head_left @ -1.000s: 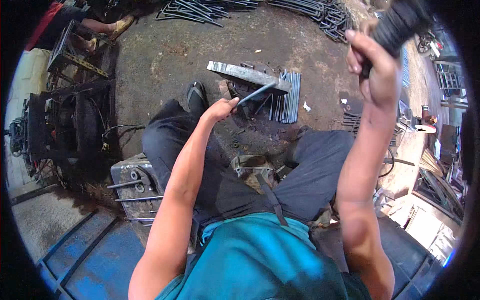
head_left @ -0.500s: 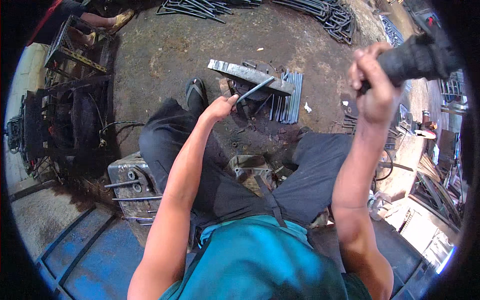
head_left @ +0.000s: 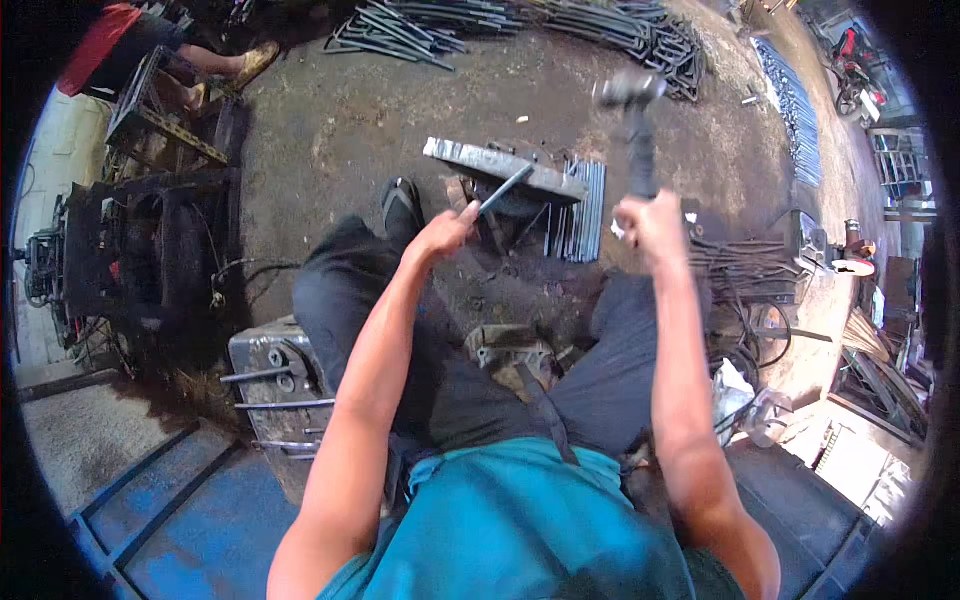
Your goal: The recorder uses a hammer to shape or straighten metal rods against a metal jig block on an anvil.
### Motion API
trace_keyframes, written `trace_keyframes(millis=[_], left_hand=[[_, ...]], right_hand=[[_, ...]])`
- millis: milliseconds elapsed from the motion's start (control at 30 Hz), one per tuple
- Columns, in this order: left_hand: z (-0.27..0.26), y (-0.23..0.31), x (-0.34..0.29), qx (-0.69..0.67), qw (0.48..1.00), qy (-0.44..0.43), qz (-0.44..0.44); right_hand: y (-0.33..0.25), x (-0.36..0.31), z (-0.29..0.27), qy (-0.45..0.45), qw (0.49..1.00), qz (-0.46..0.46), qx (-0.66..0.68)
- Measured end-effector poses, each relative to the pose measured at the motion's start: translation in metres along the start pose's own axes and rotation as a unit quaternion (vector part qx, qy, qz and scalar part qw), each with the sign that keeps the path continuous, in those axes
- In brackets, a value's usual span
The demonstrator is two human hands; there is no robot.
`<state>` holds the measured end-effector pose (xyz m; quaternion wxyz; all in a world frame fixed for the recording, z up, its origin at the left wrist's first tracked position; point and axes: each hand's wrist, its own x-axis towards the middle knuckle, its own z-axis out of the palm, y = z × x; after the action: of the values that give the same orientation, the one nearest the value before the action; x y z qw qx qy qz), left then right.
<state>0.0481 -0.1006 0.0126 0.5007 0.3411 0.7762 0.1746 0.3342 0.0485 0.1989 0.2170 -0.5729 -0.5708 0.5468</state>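
My left hand [head_left: 450, 230] is closed round one end of a grey metal rod [head_left: 508, 188], whose far end lies over a long, thick steel slab [head_left: 475, 156]. In my right hand [head_left: 656, 230] is the handle of a hammer [head_left: 641, 140], fingers wrapped round it. Its head, blurred by motion, is in the air to the right of and beyond the slab, apart from the rod. A row of similar rods [head_left: 590, 215] stretches out from under the slab's right end.
Bent rods [head_left: 395, 35] lie in heaps at the far side, and more rods [head_left: 735, 258] are piled at right. To my left is a metal block [head_left: 270, 350] with rods on it. Another person's foot [head_left: 258, 65] shows at far left, beside a metal frame [head_left: 165, 130].
My right hand has swung the hammer inward to the left, from high at the right. The left hand holds the rod in nearly the same place; the view has shifted slightly.
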Motion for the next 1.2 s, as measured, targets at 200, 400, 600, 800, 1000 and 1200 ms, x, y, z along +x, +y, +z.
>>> trace_keyframes(millis=[200,400,600,800,1000,1200], left_hand=[[0.009,0.034,-0.021,0.106,0.990,0.059,0.073],[0.007,0.039,-0.027,0.113,0.988,0.062,0.086],[0.008,0.029,-0.018,0.113,0.989,0.035,0.085],[0.009,0.041,-0.037,0.151,0.980,0.111,0.064],[0.013,0.042,-0.042,0.182,0.960,0.171,0.126],[0.021,0.043,-0.036,0.201,0.940,0.219,0.166]], right_hand=[[-0.133,-0.048,-0.016,0.000,0.972,-0.209,0.103],[-0.045,-0.041,0.028,-0.010,0.977,-0.154,0.145],[0.069,0.007,0.062,-0.103,0.981,0.141,-0.083],[-0.059,-0.019,0.036,-0.027,0.988,-0.093,-0.118],[-0.167,-0.050,0.005,-0.058,0.938,-0.313,0.136],[0.073,-0.006,0.042,0.088,0.990,-0.102,-0.029]])
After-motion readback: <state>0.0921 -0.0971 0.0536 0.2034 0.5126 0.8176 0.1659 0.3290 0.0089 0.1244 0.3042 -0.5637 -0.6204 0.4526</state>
